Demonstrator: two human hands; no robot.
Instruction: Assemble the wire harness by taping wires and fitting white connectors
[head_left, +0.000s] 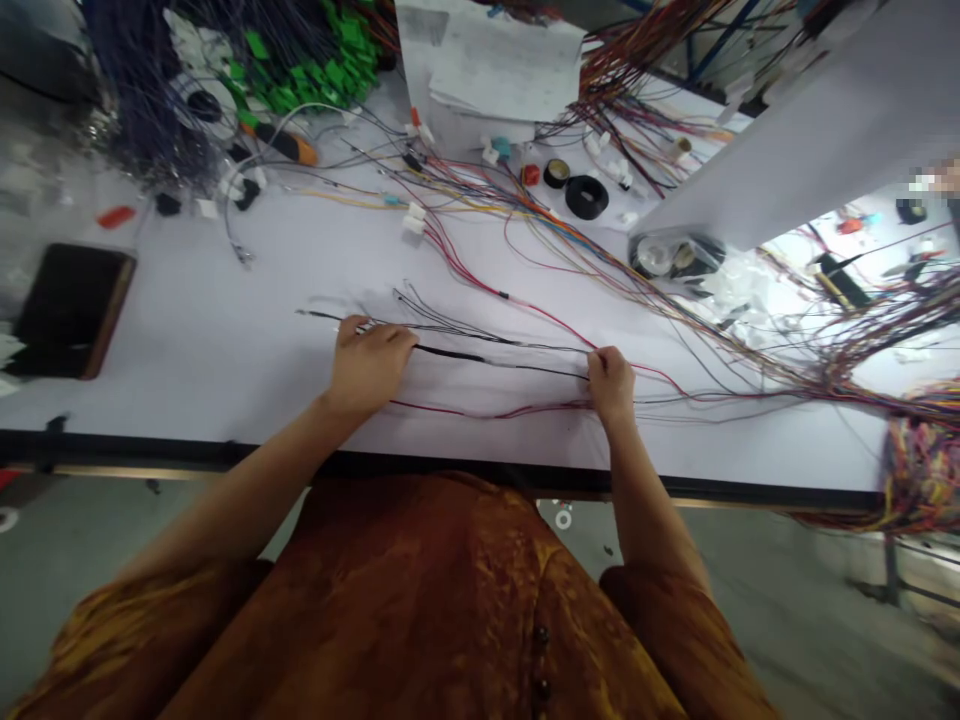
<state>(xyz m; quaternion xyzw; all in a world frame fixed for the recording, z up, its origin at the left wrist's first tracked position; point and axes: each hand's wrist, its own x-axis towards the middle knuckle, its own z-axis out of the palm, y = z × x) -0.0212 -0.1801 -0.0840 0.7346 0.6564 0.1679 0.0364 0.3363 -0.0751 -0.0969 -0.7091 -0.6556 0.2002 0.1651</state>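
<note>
Between both hands (371,366): wire (454,354) (black).

This looks like a wiring workshop. Wires (832,380) bunch on a bench (225,360) at 3 o'clock, green plugs (330,72) at 11, tape (586,208) at 1.

Both forearms (276,465) stretch forward, left hand (371,362) knuckles-up with fingers curled, right hand (611,382) bunched in a tight pinch, well apart!

There were two hands (371,365) (611,382) and countless wires (450,353).
One bench (225,370) held one dark flat case (69,310), one orange-and-black handle (283,142), and two tape rolls (602,197) beside one red block (531,175).
</note>
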